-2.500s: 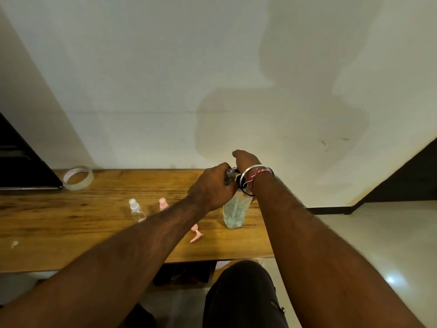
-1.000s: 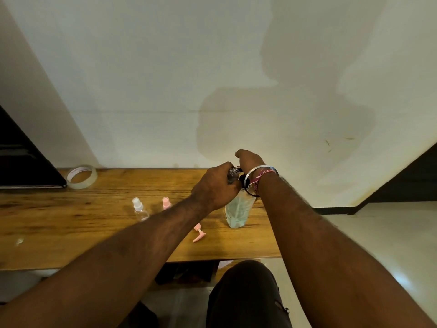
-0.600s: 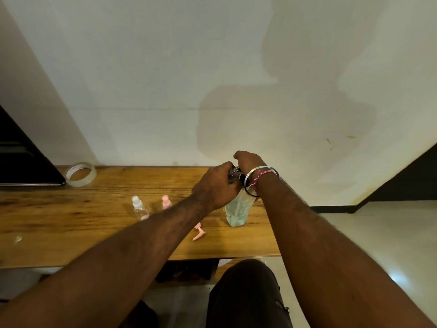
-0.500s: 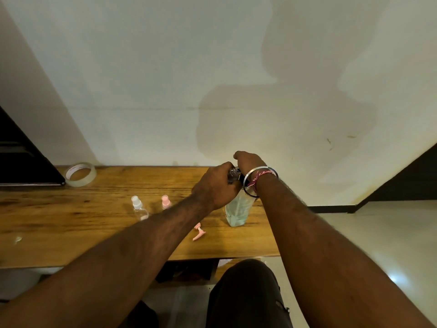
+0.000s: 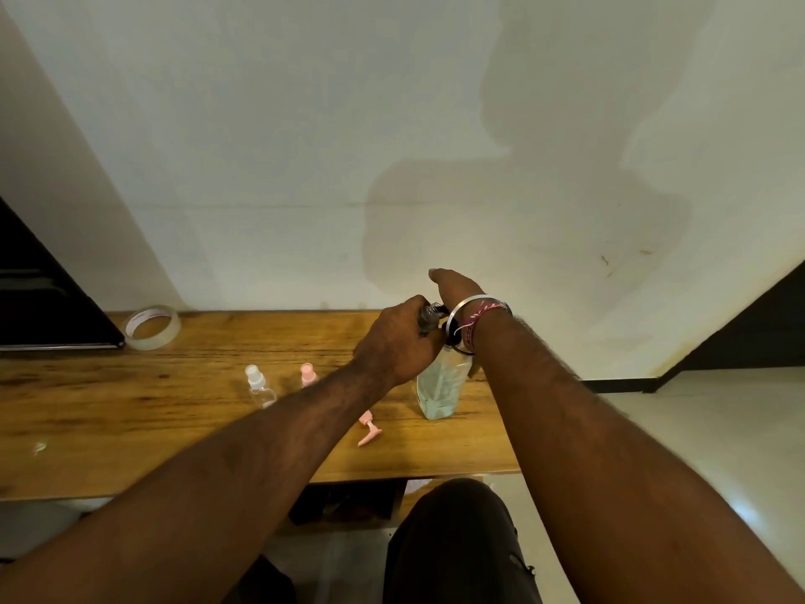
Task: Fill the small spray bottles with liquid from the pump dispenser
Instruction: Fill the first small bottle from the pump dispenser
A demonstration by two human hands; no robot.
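At frame centre, the left hand [image 5: 398, 342] grips one pump dispenser [image 5: 440, 383]; the right hand [image 5: 455, 287] covers its top, grip unclear. Two small spray bottles [image 5: 257, 383] stand left.

Both hands [image 5: 398, 342] work atop the pump dispenser [image 5: 442, 388].

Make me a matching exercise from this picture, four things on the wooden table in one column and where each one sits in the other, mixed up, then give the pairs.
Things
1. tape roll
2. pump dispenser
3. pink spray nozzle
4. clear small spray bottle

Places
A. lying flat in front of the dispenser
B. far left, by the wall
C. under both hands
D. upright, left of the pink-capped bottle

Pairs: 1-B, 2-C, 3-A, 4-D
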